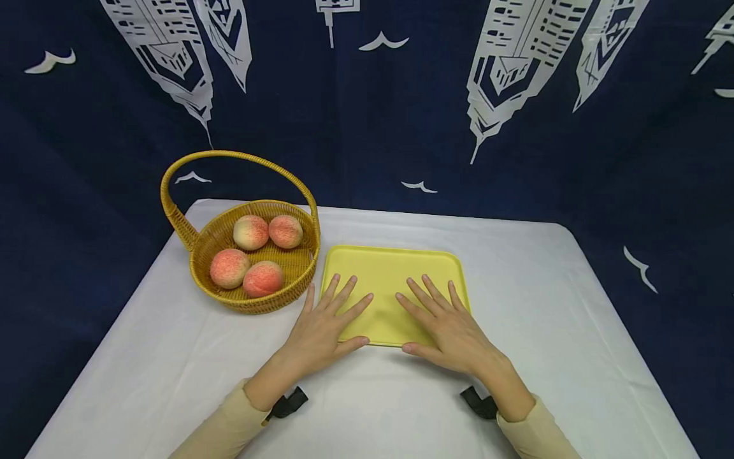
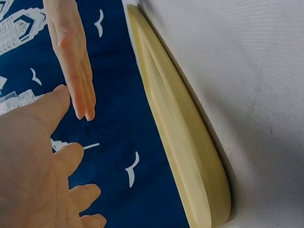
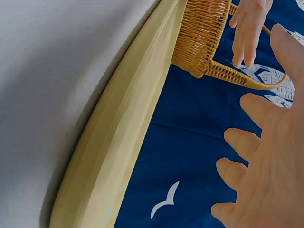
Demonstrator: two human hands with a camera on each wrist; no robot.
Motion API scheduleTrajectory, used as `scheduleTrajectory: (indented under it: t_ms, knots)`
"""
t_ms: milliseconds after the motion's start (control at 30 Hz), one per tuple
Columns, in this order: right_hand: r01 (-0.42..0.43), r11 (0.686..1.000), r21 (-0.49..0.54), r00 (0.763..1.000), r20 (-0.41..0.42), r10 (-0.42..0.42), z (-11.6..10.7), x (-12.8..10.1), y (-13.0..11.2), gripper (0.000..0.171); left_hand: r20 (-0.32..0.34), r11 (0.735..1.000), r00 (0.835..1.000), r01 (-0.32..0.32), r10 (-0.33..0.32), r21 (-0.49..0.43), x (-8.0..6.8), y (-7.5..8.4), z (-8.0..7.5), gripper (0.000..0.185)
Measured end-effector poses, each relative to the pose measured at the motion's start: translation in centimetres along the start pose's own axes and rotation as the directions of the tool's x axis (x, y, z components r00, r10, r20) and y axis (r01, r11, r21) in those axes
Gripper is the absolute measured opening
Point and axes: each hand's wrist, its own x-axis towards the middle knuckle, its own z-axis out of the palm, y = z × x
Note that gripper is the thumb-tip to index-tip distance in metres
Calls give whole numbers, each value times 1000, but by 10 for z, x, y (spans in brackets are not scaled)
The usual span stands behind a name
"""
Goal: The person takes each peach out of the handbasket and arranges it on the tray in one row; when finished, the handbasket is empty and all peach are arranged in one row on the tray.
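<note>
A yellow tray (image 1: 395,264) lies on the white table, right of a wicker basket (image 1: 197,252) holding several peaches (image 1: 229,268). My left hand (image 1: 323,322) lies flat, fingers spread, over the tray's near-left corner. My right hand (image 1: 444,322) lies flat with straight fingers over its near-right part. Neither hand holds anything. The left wrist view shows the tray's rim (image 2: 190,137) edge-on, my left hand (image 2: 33,161) and the other hand's fingers (image 2: 78,71). In the right wrist view, the tray's rim (image 3: 123,128), the basket (image 3: 202,33) and my right hand (image 3: 266,161) appear.
The white tablecloth (image 1: 539,299) covers the table, with bare cloth right of the tray and in front of my arms. A dark blue curtain (image 1: 367,115) with white building prints hangs behind and around the table. The basket's tall handle (image 1: 229,156) arches over the peaches.
</note>
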Motion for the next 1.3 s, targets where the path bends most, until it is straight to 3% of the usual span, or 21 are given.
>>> scheduleTrajectory:
  t_ms: [267, 433, 567, 633, 667, 800, 867, 933, 1000, 1100, 1300]
  knots:
    - [-1, 1000, 7, 1000, -28, 2, 0, -1, 1, 78, -1, 999, 1000, -1, 1, 38, -2, 0, -2, 67]
    - [-12, 999, 41, 998, -53, 14, -4, -6, 4, 76, -16, 999, 999, 33, -33, -44, -5, -5, -14, 65]
    - [-40, 995, 88, 997, -60, 46, -8, -14, 12, 77, -130, 991, 988, 67, -82, -117, -11, -21, -25, 65]
    - [-54, 993, 106, 995, -75, 62, -11, -18, 17, 77, -224, 985, 967, 92, -124, -147, -14, -33, -31, 66]
    - [-62, 991, 119, 994, -85, 73, -12, -21, 19, 77, -279, 980, 948, 107, -152, -169, -15, -40, -33, 66]
    - [-95, 978, 187, 983, -135, 121, -16, -32, 31, 74, -453, 937, 838, 179, -304, -298, -20, -65, -40, 60]
    - [-112, 965, 236, 975, -159, 152, -17, -37, 37, 73, -488, 903, 783, 212, -385, -372, -23, -77, -42, 58]
    - [-127, 948, 291, 966, -179, 184, -18, -41, 45, 73, -485, 867, 748, 245, -453, -434, -26, -89, -42, 57]
    - [-141, 927, 347, 958, -190, 216, -16, -45, 52, 72, -456, 832, 728, 286, -511, -475, -29, -99, -40, 57]
    - [-175, 885, 432, 942, -188, 278, -11, -49, 63, 69, -402, 793, 718, 348, -568, -499, -33, -110, -36, 57]
    - [-281, 786, 550, 902, -129, 413, 3, -55, 79, 59, -336, 777, 716, 464, -612, -425, -34, -115, -30, 57]
